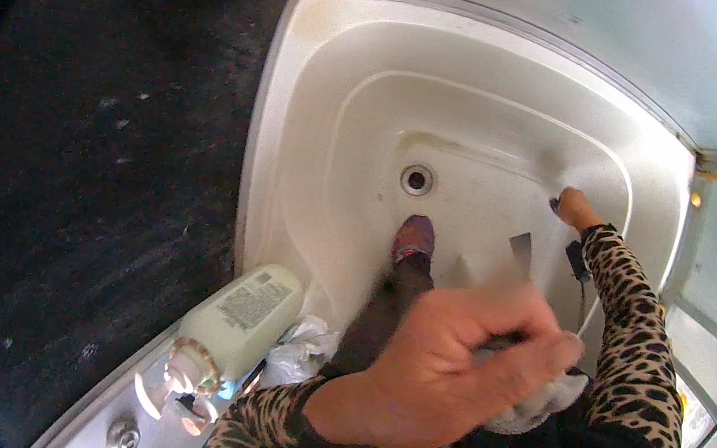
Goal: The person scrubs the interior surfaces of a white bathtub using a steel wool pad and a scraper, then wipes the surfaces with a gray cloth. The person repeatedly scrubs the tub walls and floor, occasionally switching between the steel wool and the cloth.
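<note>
My left hand (455, 370) is large and blurred close to the camera, its fingers curled; whether they grip something cannot be made out. Just past its knuckles shows a flat grey blade (522, 248), its lower end hidden by the hand. A pale cloth (543, 405) shows behind my left thumb. Farther off, my right hand (576, 209) is low at the right side of a white shower tub (494, 63). Its fingers are closed on a small dark object (554, 204), mostly hidden. Beside the right sleeve is a black tool (577, 260) with a thin shaft.
A drain (417, 180) lies ahead of my shoe (416, 236) in the tub. On the left ledge are a large pump bottle (247, 319), a crumpled plastic bag (301, 354) and a metal fitting (123, 437). Frosted panels (538, 0) border the tub; a dark surface (124, 119) lies left.
</note>
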